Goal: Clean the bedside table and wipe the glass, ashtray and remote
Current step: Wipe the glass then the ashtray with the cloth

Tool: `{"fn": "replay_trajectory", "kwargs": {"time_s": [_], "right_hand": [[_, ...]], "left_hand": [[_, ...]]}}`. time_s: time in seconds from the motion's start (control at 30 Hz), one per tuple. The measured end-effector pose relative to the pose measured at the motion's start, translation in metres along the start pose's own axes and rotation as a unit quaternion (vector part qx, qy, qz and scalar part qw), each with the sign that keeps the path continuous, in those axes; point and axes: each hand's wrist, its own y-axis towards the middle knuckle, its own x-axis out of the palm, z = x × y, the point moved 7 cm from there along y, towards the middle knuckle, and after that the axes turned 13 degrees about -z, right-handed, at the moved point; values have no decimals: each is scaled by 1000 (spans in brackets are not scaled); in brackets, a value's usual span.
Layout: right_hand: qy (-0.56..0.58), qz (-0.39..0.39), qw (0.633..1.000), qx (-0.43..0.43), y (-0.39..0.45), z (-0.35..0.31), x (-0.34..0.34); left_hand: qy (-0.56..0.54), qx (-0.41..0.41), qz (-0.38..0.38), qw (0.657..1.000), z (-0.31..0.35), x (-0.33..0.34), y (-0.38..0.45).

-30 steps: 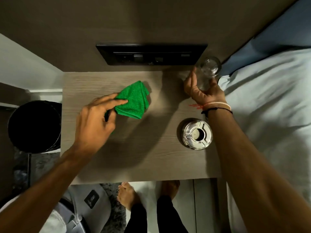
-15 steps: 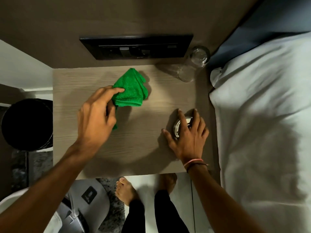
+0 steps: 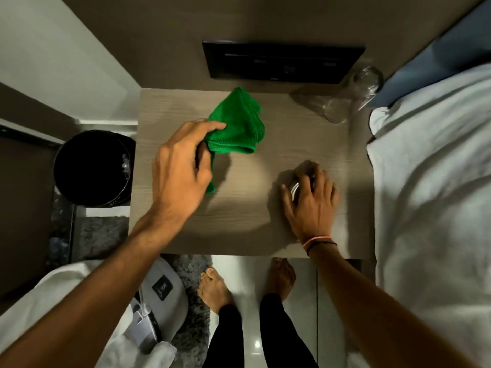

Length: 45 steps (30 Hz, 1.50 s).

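The right hand (image 3: 310, 205) lies cupped over the ashtray (image 3: 295, 187) at about 4 o'clock on the counter (image 3: 239, 224), its fingers (image 3: 322, 179) curled down around the rim; only a sliver of metal shows by the thumb. Whether the ashtray is gripped or merely covered cannot be told. The left hand (image 3: 180, 168) pinches the green cloth (image 3: 236, 128) between thumb and forefinger near the middle, toward 11 o'clock, with most of the cloth bunched on the wood. The glass (image 3: 350, 98) stands at 1 o'clock, well apart from both hands. No remote is in view.

The step looks like taking up the ashtray for wiping. To do it well, grip the rim firmly before lifting, since smooth metal may slip, and keep it level. Gather the cloth into a pad first, so that loose ends do not drag toward the glass.
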Motion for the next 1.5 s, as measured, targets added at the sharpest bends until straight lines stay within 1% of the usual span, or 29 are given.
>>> {"fn": "replay_trajectory", "kwargs": {"time_s": [0.1,0.2,0.23,0.27,0.3,0.33,0.37,0.4,0.43,0.47,0.5,0.53,0.57,0.6,0.63,0.67,0.73,0.83,0.87,0.9,0.97,1.0,1.03,1.07,1.13,1.2,1.3,1.37,1.5], "right_hand": [[-57,-4,998,18,-17,9,12],[-58,-13,998,26,-28,3,16],[-34,-5,999,24,-29,-3,13],[18,5,1000,13,-29,-13,8],[109,16,994,-7,-28,-26,0],[236,31,971,-31,-26,-40,-10],[386,41,920,-46,-22,-54,-18],[533,32,844,-43,-17,-69,-23],[664,2,747,-32,-14,-90,-24],[763,-37,645,-23,-12,-113,-26],[832,-74,550,-8,-12,-135,-28],[874,-96,477,5,-10,-154,-29],[901,-101,422,17,-6,-166,-30],[919,-99,380,26,-3,-176,-32],[930,-94,353,33,0,-182,-34],[936,-91,337,40,3,-186,-35],[939,-102,325,44,8,-191,-33],[937,-148,316,32,14,-197,-30],[935,-164,314,36,15,-198,-29],[928,-183,322,41,15,-201,-26],[906,-224,356,48,12,-208,-19],[900,-232,366,52,10,-211,-16],[900,-227,368,62,6,-214,-14],[903,-220,362,76,2,-216,-12],[908,-215,349,86,-6,-220,-8],[910,-234,337,64,-15,-228,-6],[907,-257,329,47,-26,-237,-5],[909,-257,326,49,-29,-239,-5],[913,-236,324,71,-35,-235,-7]], "left_hand": [[0,-2,5,1000,-7,-5,-5],[-10,6,1,1000,-13,-8,-13],[-14,7,-1,1000,-14,-8,-14],[-20,8,0,1000,-16,-10,-16],[-26,7,2,1000,-17,-11,-18],[-30,8,2,1000,-18,-12,-18],[-31,9,0,999,-18,-13,-17],[-32,13,-8,999,-17,-12,-14],[-37,19,-21,999,-16,-9,-11],[-46,23,-39,998,-15,-6,-6],[-56,23,-61,996,-12,0,-2],[-59,22,-80,995,-10,4,1],[-55,21,-92,994,-8,7,2],[-45,21,-95,994,-7,7,0],[-33,22,-96,995,-6,5,-5],[-26,26,-99,994,-8,3,-10],[-38,38,-122,991,-17,-4,-23],[-83,53,-184,978,-33,-20,-46],[-90,54,-193,976,-38,-27,-52],[-102,51,-191,975,-44,-35,-58],[-144,23,-153,977,-58,-54,-62],[-163,11,-122,979,-64,-65,-60],[-176,7,-86,981,-68,-75,-55],[-180,6,-55,982,-71,-83,-49],[-155,6,-8,988,-72,-94,-33],[-108,11,9,994,-70,-96,-19],[-60,-8,-15,998,-64,-87,-2],[-13,-17,-32,999,-58,-78,3],[70,-8,-23,997,-46,-66,1]]}}
